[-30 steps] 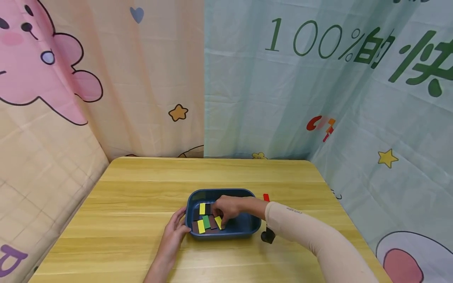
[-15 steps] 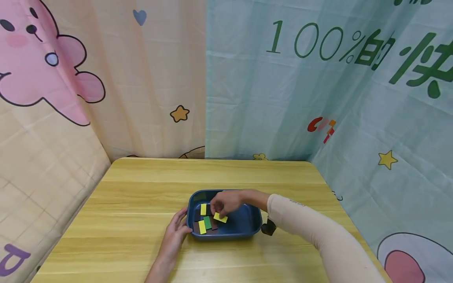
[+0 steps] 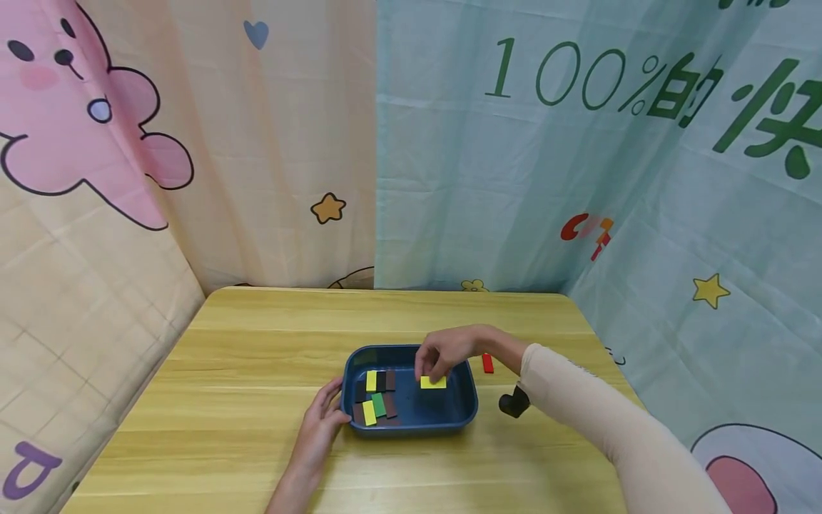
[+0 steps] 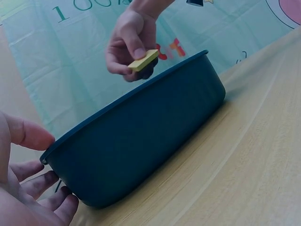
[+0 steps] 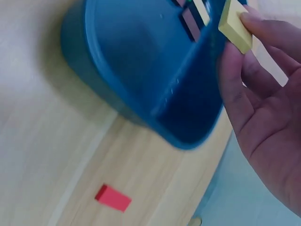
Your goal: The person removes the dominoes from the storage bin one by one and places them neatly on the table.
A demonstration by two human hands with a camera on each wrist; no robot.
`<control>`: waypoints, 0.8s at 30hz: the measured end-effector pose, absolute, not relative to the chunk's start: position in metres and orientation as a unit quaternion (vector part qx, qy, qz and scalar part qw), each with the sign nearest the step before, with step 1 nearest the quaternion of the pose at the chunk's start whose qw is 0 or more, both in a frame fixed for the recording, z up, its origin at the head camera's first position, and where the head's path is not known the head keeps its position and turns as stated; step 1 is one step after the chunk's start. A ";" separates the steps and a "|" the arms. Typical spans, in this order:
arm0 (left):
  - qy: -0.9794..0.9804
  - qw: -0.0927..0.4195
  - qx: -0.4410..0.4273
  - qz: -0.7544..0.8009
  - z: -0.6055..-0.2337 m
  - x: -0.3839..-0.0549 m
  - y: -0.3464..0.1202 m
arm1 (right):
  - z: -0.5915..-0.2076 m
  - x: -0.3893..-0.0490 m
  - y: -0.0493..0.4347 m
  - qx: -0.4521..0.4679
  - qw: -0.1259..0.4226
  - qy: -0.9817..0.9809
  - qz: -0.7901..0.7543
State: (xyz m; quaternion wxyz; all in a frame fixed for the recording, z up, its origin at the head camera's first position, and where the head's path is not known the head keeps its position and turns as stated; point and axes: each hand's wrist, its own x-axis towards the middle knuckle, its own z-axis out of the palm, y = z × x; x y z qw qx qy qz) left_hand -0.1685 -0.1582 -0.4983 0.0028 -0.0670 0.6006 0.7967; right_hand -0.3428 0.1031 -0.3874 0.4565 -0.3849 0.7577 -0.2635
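Observation:
My right hand (image 3: pixel 443 350) pinches a small yellow rectangular block (image 3: pixel 433 383) between thumb and fingers, above the right half of a dark blue plastic basin (image 3: pixel 411 429). In the left wrist view that yellow block (image 4: pixel 143 60) shows higher than the basin's rim (image 4: pixel 127 96). Against the basin's left end lies my left hand (image 3: pixel 317 422), thumb at the rim and relaxed fingers along the outer wall. Flat on the basin floor, toward its left side, are several blocks: a green one (image 3: pixel 379 405), two yellow ones, and black and brown ones.
A red block (image 3: pixel 488 364) lies on the wooden table (image 3: pixel 270 343) just right of the basin. The black wrist camera (image 3: pixel 514 403) hangs at my right wrist. Printed curtains (image 3: pixel 449 178) enclose the table at the back and sides.
My right hand has lifted the yellow block from the other blocks and carried it to the right, turning it level. The red block shows again. My left hand stays at the basin.

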 end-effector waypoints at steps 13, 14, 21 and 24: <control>0.602 0.009 -0.078 0.795 -0.498 -0.168 -0.159 | -0.373 -0.365 0.171 -0.266 0.431 0.800 -0.322; 0.602 0.010 -0.076 0.795 -0.499 -0.169 -0.158 | -0.374 -0.367 0.178 -0.257 0.424 0.805 -0.326; 0.603 0.009 -0.077 0.794 -0.500 -0.169 -0.158 | -0.390 -0.375 0.222 -0.180 0.391 0.808 -0.403; 0.602 0.010 -0.069 0.795 -0.500 -0.169 -0.156 | -0.398 -0.373 0.243 -0.150 0.370 0.801 -0.445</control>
